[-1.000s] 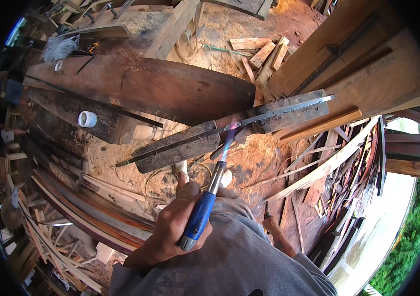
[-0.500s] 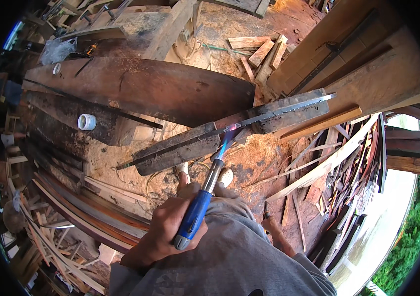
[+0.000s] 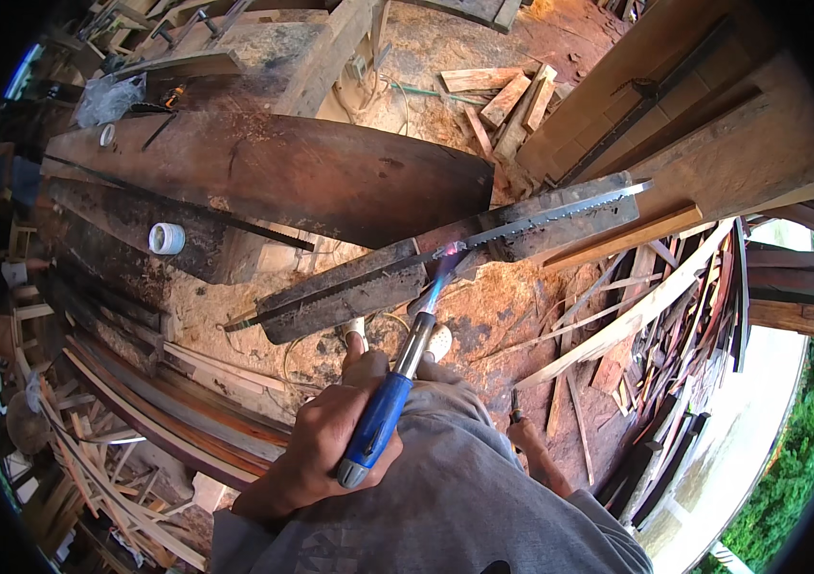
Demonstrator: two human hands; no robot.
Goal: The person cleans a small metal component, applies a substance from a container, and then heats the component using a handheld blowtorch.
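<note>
My left hand [image 3: 330, 435] is wrapped round a blue hand torch [image 3: 380, 416] with a metal nozzle. A blue-violet flame leaves the nozzle and meets a long toothed saw blade [image 3: 541, 218] at a glowing pinkish spot. The blade lies slantwise along two dark wooden blocks [image 3: 349, 287], across the gap between them. Low at my right side, my right hand [image 3: 527, 438] is closed round a small thing with a dark end, too little of it showing to name.
A broad dark plank [image 3: 330, 177] lies beyond the blade, with a white jar [image 3: 167, 238] to its left. Offcuts [image 3: 512, 100] lie on the sawdusty floor. Scrap strips [image 3: 656, 297] are heaped at right; long boards [image 3: 177, 416] lie at left. Another saw blade [image 3: 608, 143] rests on a panel.
The torch nozzle has shifted very slightly down and left, its flame still on the same part of the blade. Otherwise little differs.
</note>
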